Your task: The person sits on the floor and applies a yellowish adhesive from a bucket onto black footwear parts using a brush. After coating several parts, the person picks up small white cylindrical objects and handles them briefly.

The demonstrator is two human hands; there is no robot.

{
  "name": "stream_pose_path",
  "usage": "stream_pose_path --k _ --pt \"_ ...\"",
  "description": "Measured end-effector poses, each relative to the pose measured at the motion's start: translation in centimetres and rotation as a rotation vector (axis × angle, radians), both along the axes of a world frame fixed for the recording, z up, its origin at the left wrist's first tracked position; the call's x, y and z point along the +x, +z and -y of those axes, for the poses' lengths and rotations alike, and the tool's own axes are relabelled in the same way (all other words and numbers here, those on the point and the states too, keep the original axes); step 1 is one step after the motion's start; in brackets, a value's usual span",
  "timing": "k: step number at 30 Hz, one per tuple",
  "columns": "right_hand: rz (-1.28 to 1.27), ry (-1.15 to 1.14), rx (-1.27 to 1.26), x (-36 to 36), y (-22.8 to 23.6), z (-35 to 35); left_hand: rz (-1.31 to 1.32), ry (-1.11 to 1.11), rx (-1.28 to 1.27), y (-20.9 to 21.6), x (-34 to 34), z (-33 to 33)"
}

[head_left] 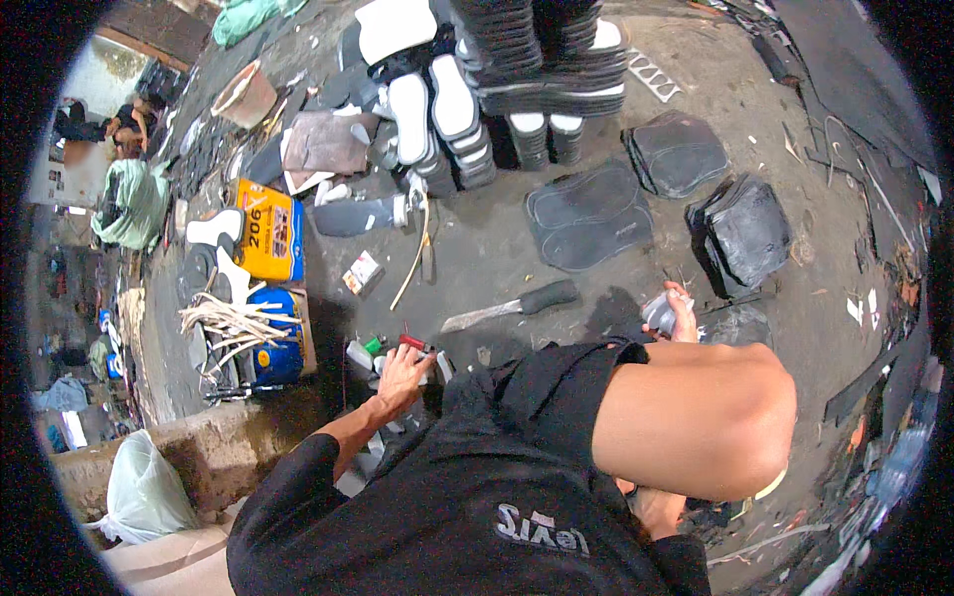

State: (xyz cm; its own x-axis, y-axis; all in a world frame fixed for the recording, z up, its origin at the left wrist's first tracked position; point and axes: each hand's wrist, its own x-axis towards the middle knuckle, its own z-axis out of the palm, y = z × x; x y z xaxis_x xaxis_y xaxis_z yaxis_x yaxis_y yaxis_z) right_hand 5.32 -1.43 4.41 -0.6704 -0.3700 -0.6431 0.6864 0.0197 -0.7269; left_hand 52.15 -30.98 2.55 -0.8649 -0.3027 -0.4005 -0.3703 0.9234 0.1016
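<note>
My left hand (pixel 400 375) reaches down over a cluster of small grey and white pieces (pixel 360 355) on the floor, fingers apart. Just beyond its fingertips lie a red object (pixel 415 343) and a green cap (pixel 374 345). My right forearm goes in behind my bent leg near my right hand (pixel 658 512), whose fingers are mostly hidden by the thigh. On the leg's far side, bare skin shows against a pale grey piece (pixel 660 311); I cannot tell whether it is a hand or a foot. A knife (pixel 512 306) with a dark handle lies ahead.
Tall stacks of dark soles (pixel 537 74) stand at the far middle, beside white-topped soles (pixel 409 119). Black sole sheets (pixel 588 217) and a stacked pile (pixel 747 238) lie right. Left are a yellow can (pixel 260 223), a blue can holding pale strips (pixel 234 318) and a plastic bag (pixel 149 487).
</note>
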Motion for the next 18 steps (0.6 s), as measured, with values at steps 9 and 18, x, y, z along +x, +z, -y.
stream_pose_path --k 9,18 --pt "0.008 -0.068 -0.035 -0.6 -1.7 -2.1 0.051 -0.074 0.109 0.2 -1.1 0.8" --pt "-0.109 0.003 -0.008 0.4 -3.5 -2.8 0.369 -0.187 0.209 1.8 -2.9 0.9"
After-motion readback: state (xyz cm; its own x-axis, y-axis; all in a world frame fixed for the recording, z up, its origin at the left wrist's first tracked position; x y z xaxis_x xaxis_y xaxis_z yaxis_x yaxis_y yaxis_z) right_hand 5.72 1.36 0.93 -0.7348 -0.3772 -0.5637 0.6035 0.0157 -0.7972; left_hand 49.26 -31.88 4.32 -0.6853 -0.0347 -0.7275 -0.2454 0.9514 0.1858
